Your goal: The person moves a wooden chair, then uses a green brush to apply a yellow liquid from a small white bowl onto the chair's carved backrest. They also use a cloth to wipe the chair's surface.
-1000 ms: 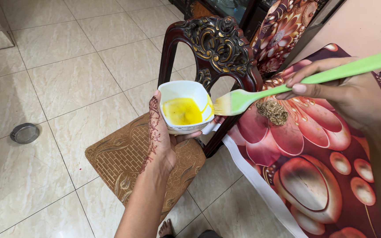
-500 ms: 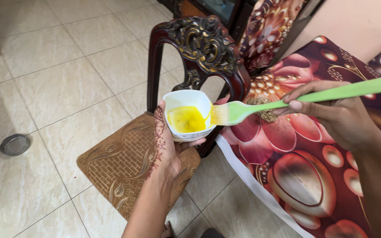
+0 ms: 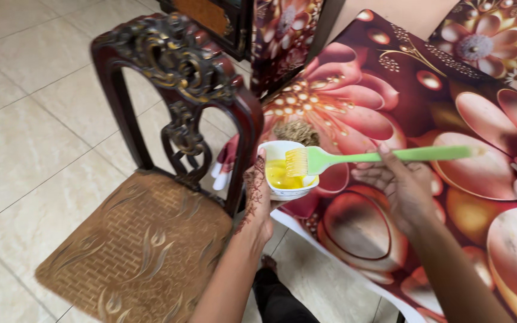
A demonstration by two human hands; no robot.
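1. Henna-patterned left hand is curled closed under and around a small white bowl, thumb on the near rim, fingers beneath. The bowl is carried in the air just off the table edge, beside the chair back.
2. Right hand is closed around the handle of a green silicone brush, gripping about mid-length, with one finger laid over the top. The bristle head sits over the bowl's far rim, at or just above the liquid; contact cannot be confirmed.
3. Yellow liquid fills the bowl bottom, with a yellow streak on the inner wall.
4. Handling judgement: the bowl looks light, rigid and smooth, likely slippery if wet with liquid, so cupping from beneath suits it and it must stay level. The brush has a stiff handle and soft, floppy bristles; the handle is the place to hold, away from the wet end, which may drip.
5. Outward: a floral maroon tablecloth carries a small heap of brownish dry matter just behind the bowl.
6. A carved dark wooden chair with brown woven seat stands on the left, on pale floor tiles.
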